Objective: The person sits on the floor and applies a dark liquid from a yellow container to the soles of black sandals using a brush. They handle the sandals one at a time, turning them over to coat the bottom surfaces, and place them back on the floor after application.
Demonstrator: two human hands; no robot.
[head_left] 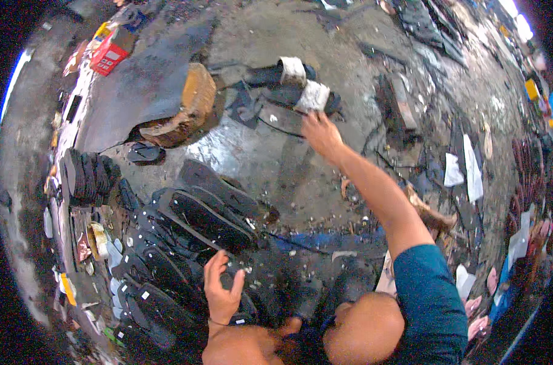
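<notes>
My right hand point(322, 137) reaches far forward over the floor. Its bent fingers are at the near edge of a black slide sandal with a broad white strap point(315, 96) and appear closed on it; the fingertips are partly hidden. Just beyond lies a similar sandal with a white strap point(293, 70). Above my left knee, my left hand point(223, 291) is raised with thumb and fingers apart, holding nothing. Near it, many black shoe soles point(203, 216) lie in overlapping rows on the floor, some with small white marks.
A thick, worn wooden block point(198, 100) stands ahead on the left, beside a dark sheet point(139, 88). More soles stand stacked point(87, 176) at the left. A red box point(110, 56) is farther back. A dark block point(399, 106) and white scraps point(471, 167) lie at the right.
</notes>
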